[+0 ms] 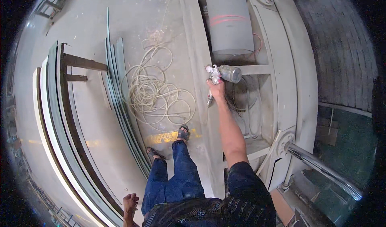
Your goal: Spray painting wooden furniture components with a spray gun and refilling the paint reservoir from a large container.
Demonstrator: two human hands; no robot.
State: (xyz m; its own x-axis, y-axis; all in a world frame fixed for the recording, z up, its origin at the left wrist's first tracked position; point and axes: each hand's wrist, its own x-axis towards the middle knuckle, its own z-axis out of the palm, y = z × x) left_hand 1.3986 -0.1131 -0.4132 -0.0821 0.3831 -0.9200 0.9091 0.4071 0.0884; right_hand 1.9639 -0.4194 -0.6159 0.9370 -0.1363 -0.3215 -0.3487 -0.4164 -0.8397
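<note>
At upper centre the right hand (217, 90) grips a silver metal spray gun (214, 73), the left hand (130, 203) hangs loosely curled, seemingly empty, and the grey-beige frame (289, 78) looks largely coated, remaining work unclear.

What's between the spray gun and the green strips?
In the head view, from spray gun toward green strips: the pale frame's edge, then a tangled hose on the floor.

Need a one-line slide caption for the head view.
Right hand holds a spray gun by a beige frame; left hand hangs low; pale hose lies coiled nearby.
</note>
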